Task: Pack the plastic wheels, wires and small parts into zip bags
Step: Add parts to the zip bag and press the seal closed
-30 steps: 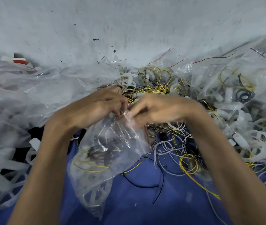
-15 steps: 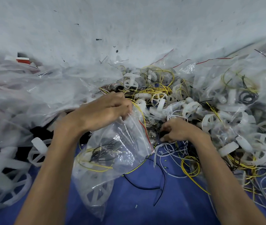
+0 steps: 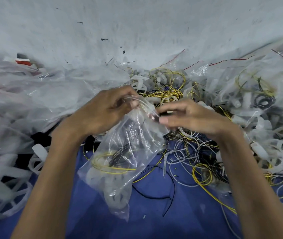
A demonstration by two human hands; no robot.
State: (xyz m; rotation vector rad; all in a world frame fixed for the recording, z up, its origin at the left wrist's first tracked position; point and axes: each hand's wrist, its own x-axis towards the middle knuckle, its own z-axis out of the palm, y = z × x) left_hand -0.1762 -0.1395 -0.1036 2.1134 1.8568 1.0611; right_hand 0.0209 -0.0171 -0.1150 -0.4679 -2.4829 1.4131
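Since the bag [image 3: 125, 152] looks limp and slippery, its rim, pinched by the left hand [image 3: 102, 111], seems the surest hold; whether the right hand [image 3: 190, 119] grips anything is unclear.

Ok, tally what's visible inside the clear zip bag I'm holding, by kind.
Yellow wire coil: 1
Black wire bundle: 1
White plastic wheel: 1
Total: 3 in the zip bag, which the left hand grips at its mouth; any smaller parts are too blurred to count.

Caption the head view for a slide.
Left hand grips the mouth of a zip bag; right hand hovers beside it.
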